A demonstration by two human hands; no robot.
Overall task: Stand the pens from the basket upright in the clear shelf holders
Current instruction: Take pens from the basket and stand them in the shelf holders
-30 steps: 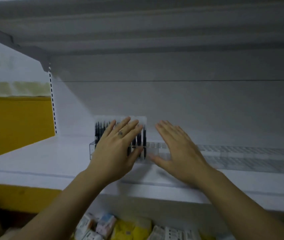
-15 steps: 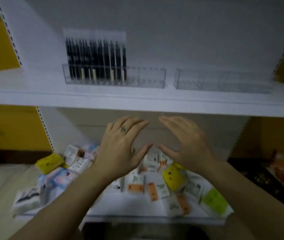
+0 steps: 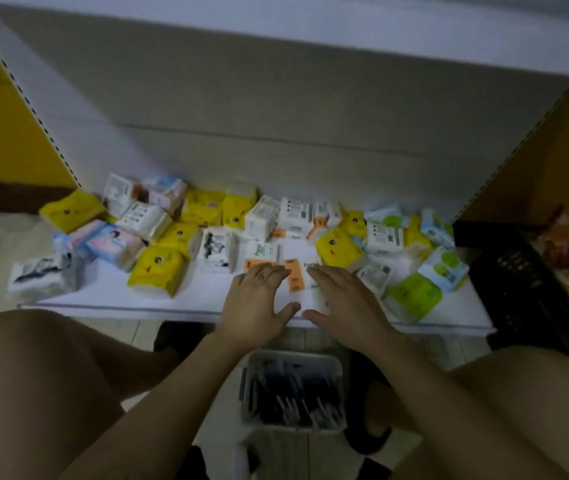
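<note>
**Now both hands are hovering flat and empty, and the pens are lying in the basket below**

Now the person is crouching in front of a low white shelf (image 3: 109, 299). The left hand (image 3: 255, 303) and the right hand (image 3: 341, 306) are reaching side by side over its front edge. Both are spreading their fingers straight, palms down, and gripping nothing, with the thumbs nearly meeting. Whether the palms are touching the shelf board cannot be told.

The pens (image 3: 293, 396) are lying in a jumbled heap, dark and blurred, in the pale basket (image 3: 296, 355). The basket is sitting on the floor just below the shelf edge, between the left knee (image 3: 33, 368) and the right knee (image 3: 525, 393). Its open top is showing between the two forearms.

Small soft packets are crowding the shelf ahead of the hands. A yellow packet (image 3: 156, 270) is lying to the left, a green packet (image 3: 412, 299) is lying just right of the right hand, and white and pale blue ones are piling up behind. Orange cards (image 3: 295, 277) are lying flat by the fingertips, partly under the left hand. A black crate (image 3: 518, 282) is standing close against the shelf's right end. The underside of an upper shelf (image 3: 310, 22) is running across the top of the view.
</note>
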